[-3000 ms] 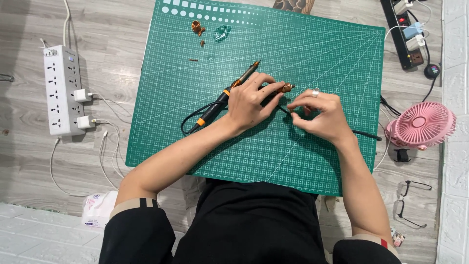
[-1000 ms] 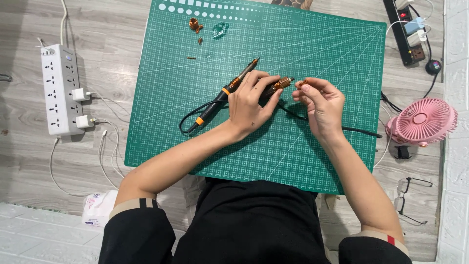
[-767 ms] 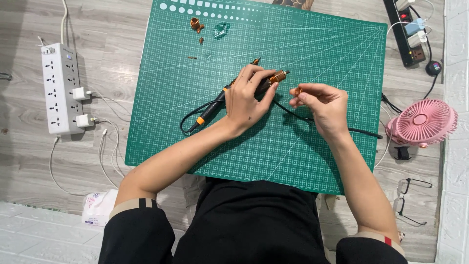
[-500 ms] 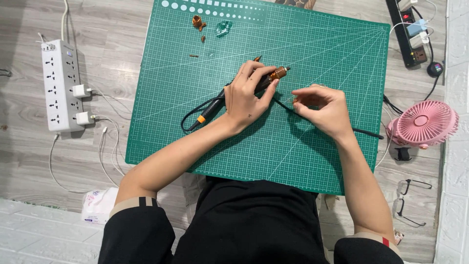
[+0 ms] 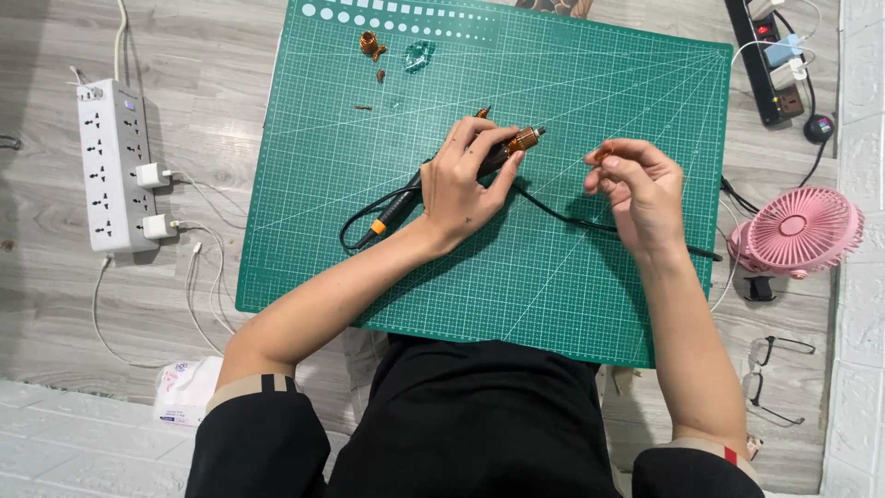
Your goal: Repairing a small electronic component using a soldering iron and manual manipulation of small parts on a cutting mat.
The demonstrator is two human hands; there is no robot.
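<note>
Seen from my remote station, the left hand [image 5: 466,180] grips a black pen-shaped tool with a copper-coloured tip [image 5: 502,152] near the middle of the green cutting mat [image 5: 590,277], its black cord [image 5: 572,219] trailing toward the mat's right edge. The right hand [image 5: 641,189], just right of the tool and apart from it, pinches a tiny orange piece [image 5: 604,152] between fingertips above the mat. Small copper parts [image 5: 371,44] lie at the mat's top edge, a pink fan [image 5: 797,229] beside its right edge, a white power strip [image 5: 115,166] off its left.
</note>
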